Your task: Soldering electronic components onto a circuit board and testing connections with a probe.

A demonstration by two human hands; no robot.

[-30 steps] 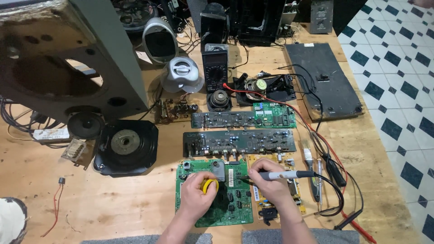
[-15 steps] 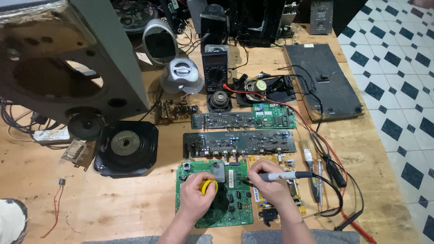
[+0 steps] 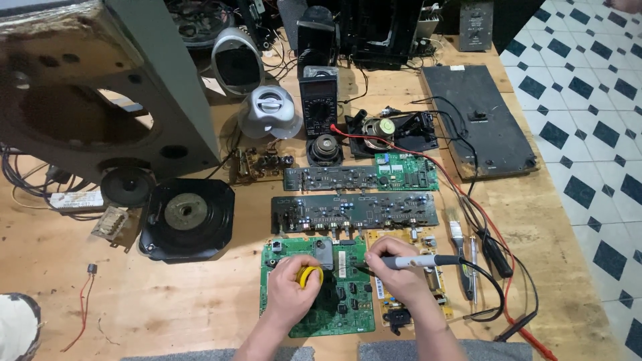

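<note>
A green circuit board (image 3: 348, 304) lies flat near the front edge of the wooden table (image 3: 187, 307). My left hand (image 3: 292, 291) rests on the board and is closed around a small yellow roll (image 3: 309, 276). My right hand (image 3: 394, 277) holds a grey pen-shaped soldering iron (image 3: 421, 261), its tip pointing left onto the green board near a metal box part (image 3: 324, 252). The iron's black cord (image 3: 485, 284) trails off to the right.
Two long dark circuit boards (image 3: 354, 211) lie just beyond my hands, with a yellowish board (image 3: 428, 281) under my right wrist. A black speaker driver (image 3: 187, 217) sits left. A multimeter (image 3: 318, 101), probes and a brush (image 3: 459, 241) lie to the right and behind.
My right hand and the soldering iron have shifted slightly to the left over the green board. My left hand has stayed put on the yellow roll.
</note>
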